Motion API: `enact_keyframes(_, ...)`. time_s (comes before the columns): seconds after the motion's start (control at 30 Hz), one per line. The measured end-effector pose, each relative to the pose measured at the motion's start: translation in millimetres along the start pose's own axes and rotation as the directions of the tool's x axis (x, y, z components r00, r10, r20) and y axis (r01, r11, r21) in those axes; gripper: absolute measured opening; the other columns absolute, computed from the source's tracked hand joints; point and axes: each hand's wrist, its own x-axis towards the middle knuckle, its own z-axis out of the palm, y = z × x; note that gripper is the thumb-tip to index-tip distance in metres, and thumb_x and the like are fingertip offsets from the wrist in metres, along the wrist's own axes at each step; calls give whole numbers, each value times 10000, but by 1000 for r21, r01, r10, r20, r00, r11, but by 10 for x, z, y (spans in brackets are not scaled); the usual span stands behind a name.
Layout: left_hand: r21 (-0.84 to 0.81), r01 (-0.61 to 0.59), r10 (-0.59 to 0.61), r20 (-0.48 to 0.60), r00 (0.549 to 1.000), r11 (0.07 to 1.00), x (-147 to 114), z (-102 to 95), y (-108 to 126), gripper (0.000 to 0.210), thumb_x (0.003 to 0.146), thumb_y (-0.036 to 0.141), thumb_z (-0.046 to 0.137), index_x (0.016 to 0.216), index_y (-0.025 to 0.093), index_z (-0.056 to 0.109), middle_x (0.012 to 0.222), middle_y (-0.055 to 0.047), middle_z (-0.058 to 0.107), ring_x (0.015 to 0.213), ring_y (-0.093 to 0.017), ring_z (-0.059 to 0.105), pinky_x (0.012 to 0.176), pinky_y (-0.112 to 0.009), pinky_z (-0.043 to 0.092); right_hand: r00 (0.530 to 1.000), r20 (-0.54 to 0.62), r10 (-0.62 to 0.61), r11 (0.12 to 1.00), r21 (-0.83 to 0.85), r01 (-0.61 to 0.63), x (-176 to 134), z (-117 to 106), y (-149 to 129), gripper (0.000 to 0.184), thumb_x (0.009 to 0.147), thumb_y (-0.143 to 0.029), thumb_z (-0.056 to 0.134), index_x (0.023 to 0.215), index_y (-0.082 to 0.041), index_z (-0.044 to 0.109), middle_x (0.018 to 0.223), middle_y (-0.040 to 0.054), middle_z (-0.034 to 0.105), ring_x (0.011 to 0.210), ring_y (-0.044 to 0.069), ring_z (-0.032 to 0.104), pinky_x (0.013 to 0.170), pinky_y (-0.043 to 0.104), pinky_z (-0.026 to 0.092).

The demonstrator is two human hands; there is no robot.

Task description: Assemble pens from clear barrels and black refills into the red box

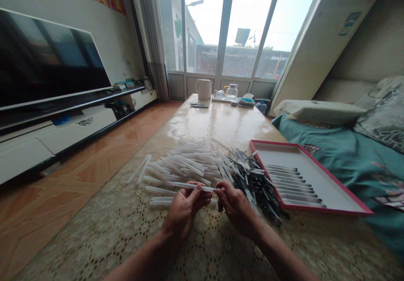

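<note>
One long, flower-patterned table (104, 234), with a shallow tray (341, 201) by its right edge and a heap of white tubes (186, 161) toward the near edge.
The tray has a pinkish-red rim and holds a row of dark-tipped tubes (292, 183), side by side. Between tray and heap lies a pile of thin dark sticks (261, 188). Near the table's far edge stand a pale jug (204, 90) and, to its right, a glass jar (232, 92). Above the near part of the table, just in front of the heap, a person's left hand (182, 209) pinches a single white tube (206, 188) between thumb and fingers, crosswise. The right hand (235, 205) pinches that tube's right end; anything else in its fingertips is too small to tell.
</note>
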Motion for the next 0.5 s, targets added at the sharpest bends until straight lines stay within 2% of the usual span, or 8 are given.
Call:
enact_keyframes(0.1,4,-3,3,6,1000,1000,5,-4,-2,251,646,279,780,779,127,632,686,-46,711,657,-154,678,647,-243,547,1000,14,-14,1000,2,14,-6,-5,2,197,950,-308,330,849,-206,466,565,-40,569,496,106,525,527,196,361)
enact_keyframes(0.4,40,-16,15,27,1000,999,25,-17,-30,258,639,285,781,778,130,628,678,-37,703,631,-154,673,639,-248,534,999,37,-18,997,79,15,12,7,54,312,960,-338,312,705,-205,431,518,-43,546,473,95,512,530,194,373)
enact_keyframes(0.5,76,-36,34,23,999,996,19,-11,-28,248,661,289,763,793,130,627,693,-41,703,655,-160,672,645,-256,532,999,-23,-32,999,5,32,15,-13,15,277,953,-337,343,759,-196,484,617,-14,579,555,113,540,555,206,378)
